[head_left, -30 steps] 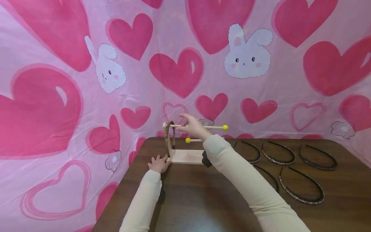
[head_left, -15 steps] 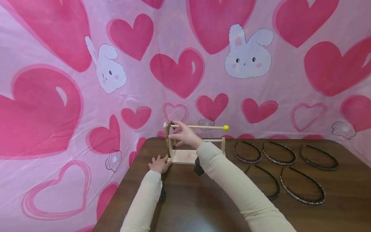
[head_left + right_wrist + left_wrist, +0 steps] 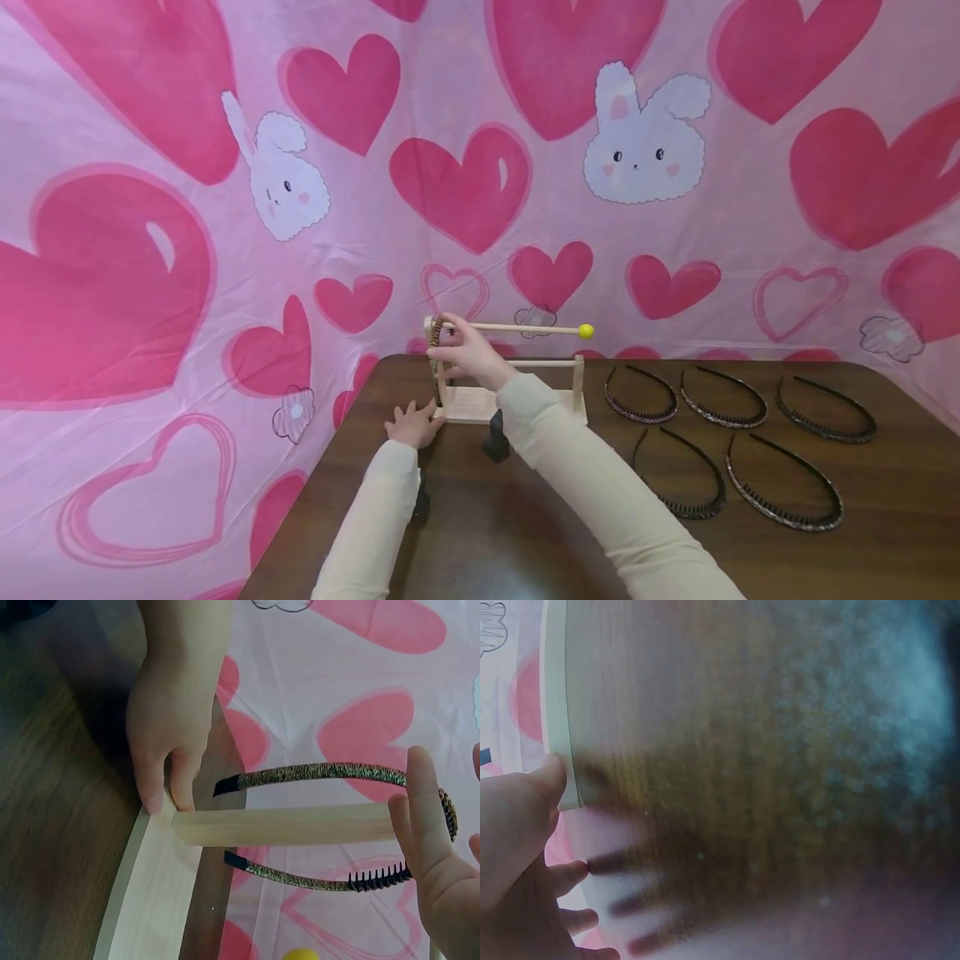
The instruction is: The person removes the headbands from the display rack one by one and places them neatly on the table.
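Observation:
A gold-and-black toothed headband (image 3: 434, 343) hangs over the left end of the upper rod (image 3: 517, 328) of a small wooden stand (image 3: 465, 405). My right hand (image 3: 474, 358) is right beside it, with fingers extended at the band's arch in the right wrist view. Both tips of that headband point down along the stand's upright post (image 3: 292, 827). My left hand (image 3: 413, 426) rests at the left end of the stand's base, fingers spread. In the left wrist view, its thumb (image 3: 551, 776) touches the corner of the base.
On the brown table (image 3: 540, 533), several dark headbands lie to the right, including a front one (image 3: 795, 521) and a back one (image 3: 723, 417). A yellow ball (image 3: 586, 331) caps the upper rod's right end. A pink heart-patterned cloth (image 3: 480, 192) hangs behind.
My right hand has slid left and slightly down, from the middle of the upper rod to the headband at its left end. My left hand stays at the base.

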Available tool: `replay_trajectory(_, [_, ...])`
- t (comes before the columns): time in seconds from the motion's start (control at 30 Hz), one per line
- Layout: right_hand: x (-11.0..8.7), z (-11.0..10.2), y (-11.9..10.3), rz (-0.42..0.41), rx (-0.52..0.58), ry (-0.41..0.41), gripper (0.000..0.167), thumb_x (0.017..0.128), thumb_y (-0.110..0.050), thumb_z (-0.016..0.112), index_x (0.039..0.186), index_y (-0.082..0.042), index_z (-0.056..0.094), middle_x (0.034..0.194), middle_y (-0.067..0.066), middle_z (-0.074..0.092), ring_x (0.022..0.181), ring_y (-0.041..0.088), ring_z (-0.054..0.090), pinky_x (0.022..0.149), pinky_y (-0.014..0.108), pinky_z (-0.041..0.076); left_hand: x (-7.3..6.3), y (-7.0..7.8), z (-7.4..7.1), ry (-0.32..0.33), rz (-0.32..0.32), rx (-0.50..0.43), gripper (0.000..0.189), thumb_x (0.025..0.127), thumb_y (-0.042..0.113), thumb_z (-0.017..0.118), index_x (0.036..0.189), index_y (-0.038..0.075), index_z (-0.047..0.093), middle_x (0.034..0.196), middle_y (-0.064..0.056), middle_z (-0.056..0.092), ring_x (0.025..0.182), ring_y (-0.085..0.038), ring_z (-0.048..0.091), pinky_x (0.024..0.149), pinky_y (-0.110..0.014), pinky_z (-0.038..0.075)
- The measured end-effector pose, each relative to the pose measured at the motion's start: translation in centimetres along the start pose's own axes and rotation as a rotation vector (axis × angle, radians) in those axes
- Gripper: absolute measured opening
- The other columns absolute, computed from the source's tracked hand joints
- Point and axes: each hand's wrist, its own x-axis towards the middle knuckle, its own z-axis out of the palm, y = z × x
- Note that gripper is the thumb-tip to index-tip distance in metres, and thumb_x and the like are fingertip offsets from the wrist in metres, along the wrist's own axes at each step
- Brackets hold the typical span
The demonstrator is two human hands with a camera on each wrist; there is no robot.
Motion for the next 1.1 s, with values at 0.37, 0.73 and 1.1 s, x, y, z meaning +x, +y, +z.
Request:
replay_trajectory(0.37, [0.41, 0.31, -0.06, 0.026, -0.008, 0.039, 0.063, 0.089, 0.001, 0.057, 0.144, -0.015, 0.031, 0.121, 0.024, 0.042, 0.105, 0.041, 0.053, 0.077, 0.044, 0.050, -0.05, 0.16, -0.02, 0.018, 0.016, 0.008, 0.053, 0.095, 0.038, 0.046, 0.142, 0.014, 0.038, 0.142, -0.025, 0.029, 0.129, -0.051, 0.016, 0.096, -0.066, 0.015])
replay_trajectory(0.73, [0.78, 0.46, 0.32, 0.040, 0.018, 0.121, 0.056, 0.086, 0.003, 0.060, 0.137, -0.012, 0.042, 0.111, 0.023, 0.047, 0.091, 0.037, 0.059, 0.067, 0.039, 0.053, -0.44, 0.24, -0.25, 0.021, 0.023, 0.010, 0.053, 0.095, 0.039, 0.045, 0.142, 0.015, 0.038, 0.142, -0.025, 0.030, 0.128, -0.051, 0.017, 0.096, -0.065, 0.016])
replay_trajectory(1.1, [0.60, -0.05, 0.73, -0.083, -0.128, 0.275, 0.033, 0.086, 0.000, 0.062, 0.118, -0.001, 0.054, 0.097, 0.014, 0.055, 0.068, 0.027, 0.062, 0.058, 0.037, 0.054, -0.76, 0.29, -0.37, 0.023, 0.022, 0.002, 0.052, 0.095, 0.038, 0.046, 0.142, 0.017, 0.037, 0.142, -0.026, 0.028, 0.128, -0.051, 0.016, 0.096, -0.065, 0.015])
